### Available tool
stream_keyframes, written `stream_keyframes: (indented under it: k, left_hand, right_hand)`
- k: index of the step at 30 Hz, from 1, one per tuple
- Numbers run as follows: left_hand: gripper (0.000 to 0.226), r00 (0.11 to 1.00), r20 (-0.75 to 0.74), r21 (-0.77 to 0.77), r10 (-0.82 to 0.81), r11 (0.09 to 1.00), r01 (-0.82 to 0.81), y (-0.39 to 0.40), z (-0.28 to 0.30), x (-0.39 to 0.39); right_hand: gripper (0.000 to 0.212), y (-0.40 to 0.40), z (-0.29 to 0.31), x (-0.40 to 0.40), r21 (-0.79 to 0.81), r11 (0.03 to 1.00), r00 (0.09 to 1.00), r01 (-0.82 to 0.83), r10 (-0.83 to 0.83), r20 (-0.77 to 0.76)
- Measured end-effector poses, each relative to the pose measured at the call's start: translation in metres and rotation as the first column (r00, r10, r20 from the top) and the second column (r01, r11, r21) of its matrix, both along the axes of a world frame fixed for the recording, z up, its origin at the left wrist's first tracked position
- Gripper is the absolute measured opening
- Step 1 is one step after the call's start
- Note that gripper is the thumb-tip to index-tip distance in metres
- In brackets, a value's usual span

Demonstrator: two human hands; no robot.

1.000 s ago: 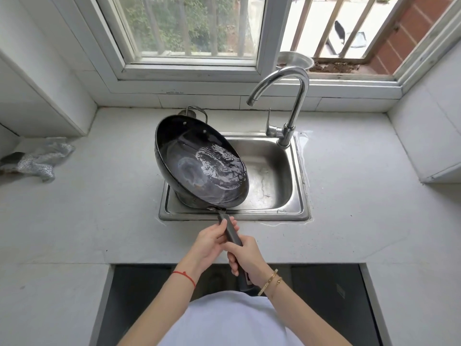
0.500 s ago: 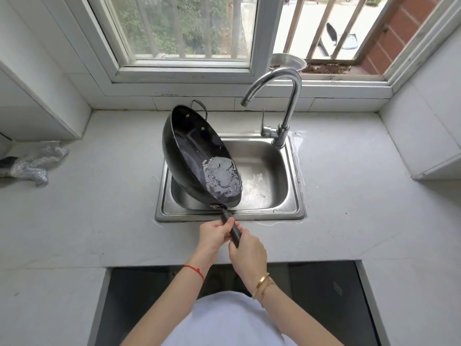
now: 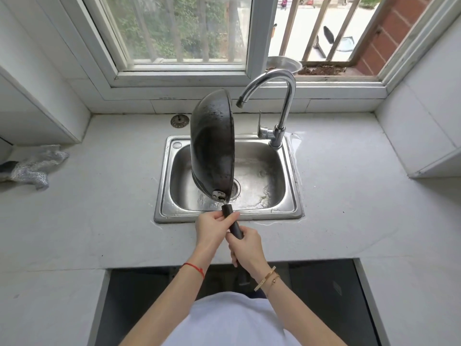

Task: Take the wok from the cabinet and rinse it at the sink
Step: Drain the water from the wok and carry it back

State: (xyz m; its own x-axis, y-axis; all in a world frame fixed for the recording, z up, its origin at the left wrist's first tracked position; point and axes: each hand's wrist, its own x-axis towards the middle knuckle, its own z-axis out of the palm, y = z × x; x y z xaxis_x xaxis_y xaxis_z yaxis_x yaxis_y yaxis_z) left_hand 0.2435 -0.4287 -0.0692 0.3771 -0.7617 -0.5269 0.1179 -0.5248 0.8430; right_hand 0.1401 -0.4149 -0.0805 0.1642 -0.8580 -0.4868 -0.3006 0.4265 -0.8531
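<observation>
Both-handed, left hand and right hand grip the wok handle, fingers wrapped tight.

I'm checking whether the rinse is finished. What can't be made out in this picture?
Head view only:
- Inside of the wok: turned on edge, only its dark back shows.
- Any water from the faucet: too faint to tell.
- Handle middle: covered by left hand and right hand.

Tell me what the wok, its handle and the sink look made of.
Wok: dark metal, likely carbon steel or iron; matte black, speckled underside.
Handle: black, smooth, probably plastic; unclear.
Sink: stainless steel by its brushed silver sheen.
</observation>
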Motion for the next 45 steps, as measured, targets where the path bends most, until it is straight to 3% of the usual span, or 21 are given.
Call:
stream_keyframes:
  k: [4,10,17,22,32,45]
  left_hand:
    - [0.014,0.996,0.089,-0.034,-0.016,0.999,0.019,0.001,0.012,0.003]
    - [0.016,0.999,0.045,-0.085,0.024,0.996,-0.02,0.002,0.024,0.008]
    - [0.025,0.933,-0.361,-0.046,-0.011,0.999,-0.006,0.005,0.032,0.017]
    - [0.025,0.863,-0.502,-0.148,-0.052,0.989,-0.026,0.01,0.05,0.023]
    - [0.036,0.895,-0.444,-0.24,-0.042,0.968,-0.074,0.022,0.086,0.04]
    - [0.031,0.93,-0.366,-0.253,0.023,0.96,-0.123,0.042,0.091,0.042]
  right_hand:
    - [0.023,-0.002,0.008,0.003,0.038,0.999,0.995,0.017,-0.021,0.096]
    - [0.025,-0.003,0.021,0.006,0.067,0.998,0.985,0.012,-0.023,0.17]
    - [0.024,-0.001,0.035,0.004,0.019,1.0,0.981,-0.011,0.007,0.196]
    - [0.023,0.003,0.052,0.014,-0.083,0.997,0.98,0.006,0.011,0.196]
    - [0.017,0.013,0.088,0.04,-0.161,0.987,0.955,0.03,0.019,0.297]
    - [0.02,0.027,0.096,0.04,-0.17,0.985,0.944,-0.037,0.09,0.316]
